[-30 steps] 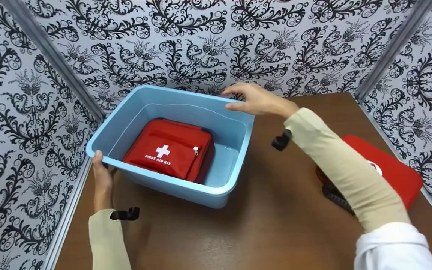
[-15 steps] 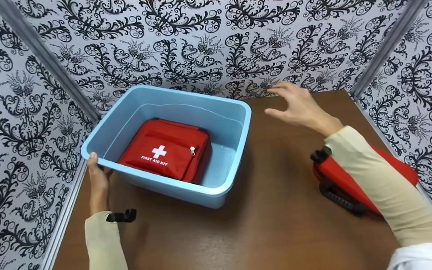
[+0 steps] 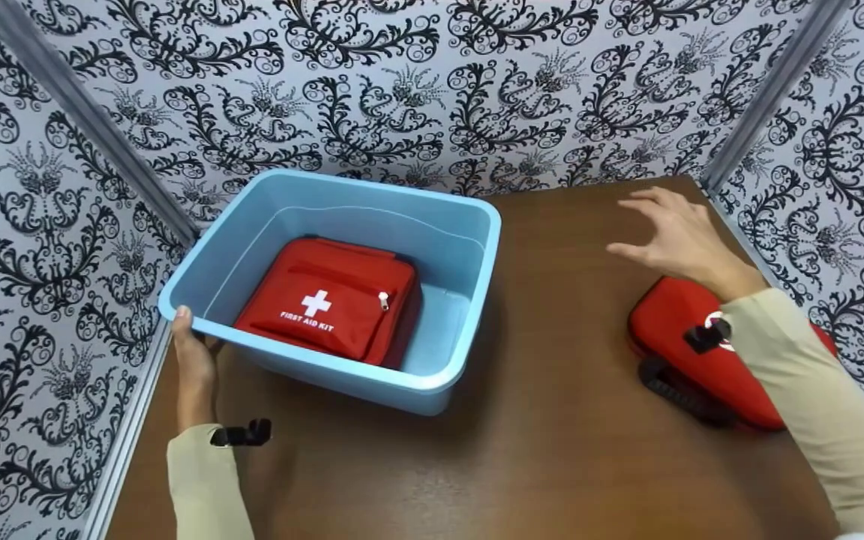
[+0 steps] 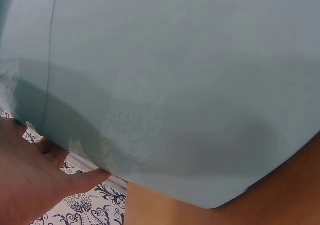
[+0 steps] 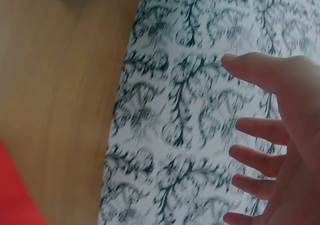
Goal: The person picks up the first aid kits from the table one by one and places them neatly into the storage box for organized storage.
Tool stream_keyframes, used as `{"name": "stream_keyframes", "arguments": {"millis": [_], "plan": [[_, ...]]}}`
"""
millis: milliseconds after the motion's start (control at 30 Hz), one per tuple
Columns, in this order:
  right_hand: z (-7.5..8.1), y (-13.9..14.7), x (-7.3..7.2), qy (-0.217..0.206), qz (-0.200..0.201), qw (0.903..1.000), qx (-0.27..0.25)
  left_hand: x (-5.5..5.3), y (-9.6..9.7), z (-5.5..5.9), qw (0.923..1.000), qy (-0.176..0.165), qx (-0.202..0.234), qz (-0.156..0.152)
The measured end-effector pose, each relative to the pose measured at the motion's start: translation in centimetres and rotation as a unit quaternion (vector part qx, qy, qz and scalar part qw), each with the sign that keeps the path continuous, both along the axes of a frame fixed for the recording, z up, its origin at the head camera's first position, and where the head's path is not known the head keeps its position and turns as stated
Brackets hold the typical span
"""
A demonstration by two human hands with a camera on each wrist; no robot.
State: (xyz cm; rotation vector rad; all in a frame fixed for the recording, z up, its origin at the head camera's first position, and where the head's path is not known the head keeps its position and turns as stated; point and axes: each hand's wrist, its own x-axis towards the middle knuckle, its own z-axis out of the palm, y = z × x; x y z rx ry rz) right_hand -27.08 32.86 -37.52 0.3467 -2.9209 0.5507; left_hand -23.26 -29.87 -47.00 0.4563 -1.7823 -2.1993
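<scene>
A light blue plastic tub (image 3: 364,394) stands on the left side of the table in the head view. Inside it lies a red first aid kit bag (image 3: 334,281) with a white cross and a zip pull. My left hand (image 3: 196,367) grips the tub's front left corner, the thumb at the rim and the other fingers mostly hidden behind the wall. The left wrist view is filled by the tub's outer wall (image 4: 165,95). Well right of the tub, my right hand (image 3: 679,236) hangs in the air, fingers spread and holding nothing. Below it is a red case (image 3: 691,337).
The red case has a black handle (image 3: 683,394), and my right forearm covers part of it. Patterned walls (image 3: 372,97) enclose the brown table (image 3: 552,420) at the back and both sides.
My right hand has moved right, from the tub's far right corner to above the red case. The left hand stays at the tub's corner, and the bag lies as before.
</scene>
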Motion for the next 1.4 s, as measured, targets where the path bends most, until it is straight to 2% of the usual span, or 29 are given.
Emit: {"name": "stream_keyframes", "arguments": {"millis": [233,433,733,1067,1167,1300,1400], "plan": [[-1.5,3.6,1.2,-0.064,-0.043,0.9970,-0.006,0.2,-0.1,0.0,1.0000,0.000,-0.001,0.007],[-3.4,7.2,1.7,-0.095,-0.062,0.9934,-0.017,0.2,-0.3,0.2,1.0000,-0.003,-0.002,-0.002],[-6.9,14.2,3.0,-0.198,-0.107,0.9742,-0.019,0.0,-0.1,0.2,0.9999,0.013,0.001,-0.003],[-9.3,18.2,5.5,-0.212,-0.143,0.9663,-0.029,0.0,-0.4,0.1,0.9999,-0.008,-0.002,-0.015],[-10.0,19.0,6.0,-0.207,-0.159,0.9648,-0.031,0.1,-0.3,0.0,1.0000,-0.005,-0.006,-0.005],[-10.8,19.9,6.8,-0.231,-0.205,0.9491,-0.061,0.1,-0.2,-0.1,1.0000,-0.003,-0.008,0.002],[-11.4,20.4,7.4,-0.266,-0.252,0.9264,-0.085,0.0,-0.2,0.0,0.9999,-0.006,-0.013,-0.003]]}}
